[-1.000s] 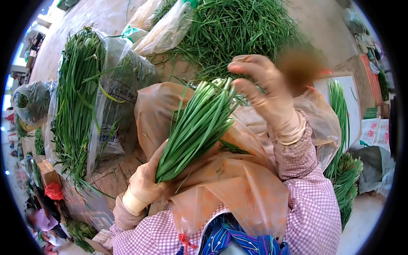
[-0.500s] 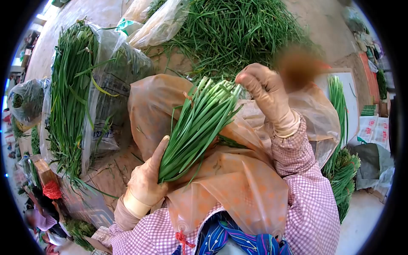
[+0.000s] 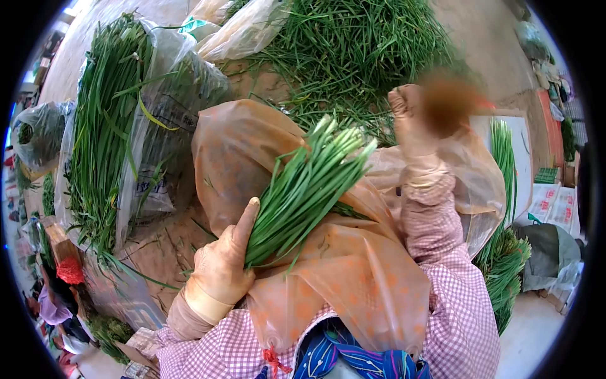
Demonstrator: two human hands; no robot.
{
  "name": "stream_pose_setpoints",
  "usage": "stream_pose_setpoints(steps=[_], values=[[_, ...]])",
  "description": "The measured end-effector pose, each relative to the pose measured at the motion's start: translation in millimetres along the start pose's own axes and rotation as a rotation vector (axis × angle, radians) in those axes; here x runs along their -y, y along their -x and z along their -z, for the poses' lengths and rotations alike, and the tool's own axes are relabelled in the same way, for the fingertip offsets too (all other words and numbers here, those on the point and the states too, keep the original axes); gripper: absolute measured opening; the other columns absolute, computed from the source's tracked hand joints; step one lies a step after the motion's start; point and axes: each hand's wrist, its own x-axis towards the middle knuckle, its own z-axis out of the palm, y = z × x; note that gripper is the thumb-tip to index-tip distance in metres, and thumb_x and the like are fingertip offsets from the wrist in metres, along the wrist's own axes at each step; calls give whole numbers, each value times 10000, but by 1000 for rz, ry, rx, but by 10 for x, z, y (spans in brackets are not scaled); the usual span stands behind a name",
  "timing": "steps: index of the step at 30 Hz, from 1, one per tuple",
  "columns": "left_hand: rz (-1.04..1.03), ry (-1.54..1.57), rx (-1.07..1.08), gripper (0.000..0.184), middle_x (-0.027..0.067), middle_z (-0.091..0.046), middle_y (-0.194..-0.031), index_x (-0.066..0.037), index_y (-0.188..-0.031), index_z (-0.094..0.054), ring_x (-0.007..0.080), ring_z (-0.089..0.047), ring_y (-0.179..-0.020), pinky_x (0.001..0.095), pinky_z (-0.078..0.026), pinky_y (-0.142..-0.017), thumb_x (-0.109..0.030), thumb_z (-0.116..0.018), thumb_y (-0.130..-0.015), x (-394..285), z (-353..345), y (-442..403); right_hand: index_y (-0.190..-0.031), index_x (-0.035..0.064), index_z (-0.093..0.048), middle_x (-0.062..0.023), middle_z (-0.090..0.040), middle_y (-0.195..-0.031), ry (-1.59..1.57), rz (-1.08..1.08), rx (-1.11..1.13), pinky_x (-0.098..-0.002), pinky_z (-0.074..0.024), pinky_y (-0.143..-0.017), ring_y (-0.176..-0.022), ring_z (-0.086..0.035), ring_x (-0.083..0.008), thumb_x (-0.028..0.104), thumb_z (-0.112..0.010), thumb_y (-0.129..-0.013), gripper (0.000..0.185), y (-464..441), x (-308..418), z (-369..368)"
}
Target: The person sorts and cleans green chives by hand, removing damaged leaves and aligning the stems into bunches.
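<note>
A bunch of long green stalks [image 3: 309, 189] with pale ends pointing up and right lies over the orange-spotted plastic apron [image 3: 341, 278]. My left hand [image 3: 222, 262], gloved, is wrapped round the leafy lower end, its index finger or thumb pointing up along the side. To the right of the pale ends, my right hand [image 3: 410, 114] is raised, apart from the bunch. Its fingers look curled, but a brown blur covers part of it, and whether it holds anything does not show.
Behind the bunch is a large loose heap of green stalks [image 3: 366, 50]. At the left stands a plastic bag [image 3: 158, 145] beside upright stalks [image 3: 104, 139]. More stalks [image 3: 502, 151] lie on a white board [image 3: 522, 145] at the right. A person [image 3: 53, 309] is at the lower left edge.
My right hand has moved up and away from the pale ends, to the right. The bunch in my left hand has shifted slightly right, and its pale ends have spread.
</note>
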Motion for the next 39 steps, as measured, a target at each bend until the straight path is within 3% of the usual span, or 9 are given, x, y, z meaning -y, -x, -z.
stream_pose_setpoints(steps=[6,10,12,15,22,27,31,35,39], values=[[-37,-51,25,946,217,-616,-1144,-98,-1481,-284,412,-618,-1000,453,-524,-825,-22,-708,-638,-38,27,-49,-1349,144,-503,-148,-533,-1310,-143,679,532,-529,-285,-1074,-1286,-462,-297,391,-665,-854,576,124,711,226],[-12,-136,92,908,212,-633,-1109,-73,-1466,-312,395,-638,-973,437,-534,-798,-32,-721,-656,-105,104,-42,-1133,115,-609,-82,-599,-1185,-232,816,855,-609,-197,-1076,-1198,-526,-302,368,-657,-867,371,110,876,-9],[-61,-115,-5,874,206,-642,-1091,-60,-1459,-327,381,-650,-956,422,-541,-773,-26,-715,-677,-123,196,-25,-1000,93,-622,-72,-633,-1052,-394,843,757,-542,-354,-1002,-1053,-602,-293,275,-663,-877,224,164,923,-84],[-191,-176,-279,843,160,-632,-946,-81,-1463,-342,331,-647,-791,400,-531,-642,-102,-729,-714,-20,289,-54,-986,51,-587,-89,-614,-764,-721,451,585,-282,-507,-640,-726,-636,-181,174,-622,-935,138,145,1049,-1],[-228,-579,-429,847,90,-563,-837,-234,-1469,-379,271,-606,-638,386,-501,-509,-38,-665,-696,313,221,-129,-998,13,-579,14,-447,-541,-1735,-369,414,-241,-320,-390,-429,-395,-71,193,-573,-968,182,-105,973,14],[-207,-426,-509,841,95,-559,-853,-218,-1466,-380,281,-615,-645,389,-505,-513,-61,-669,-692,373,-107,-97,-1087,31,-592,23,-461,-587,-1237,-180,165,-228,-278,-413,-442,-362,-70,245,-540,-975,247,-498,-94,384],[-195,-443,-524,899,101,-559,-857,-199,-1474,-363,286,-621,-658,386,-503,-518,-84,-709,-652,326,-166,-115,-1309,91,-540,-131,-631,-1093,601,360,84,-383,-479,-851,-1014,-604,-298,193,-669,-853,484,-170,-481,337],[-194,-429,-506,929,100,-562,-854,-186,-1479,-352,282,-623,-666,376,-500,-523,-98,-729,-634,291,-180,-113,-1208,113,-616,-106,-606,-1203,-521,699,249,-434,-431,-992,-1142,-571,-281,93,-774,-686,546,109,486,461],[-175,-390,-482,917,116,-589,-882,-108,-1479,-335,318,-618,-720,398,-501,-589,53,-641,-630,248,-163,-104,-1114,228,-630,-91,-601,-1233,-100,941,184,-489,-374,-1051,-1222,-544,-290,175,-691,-763,361,515,877,143]])
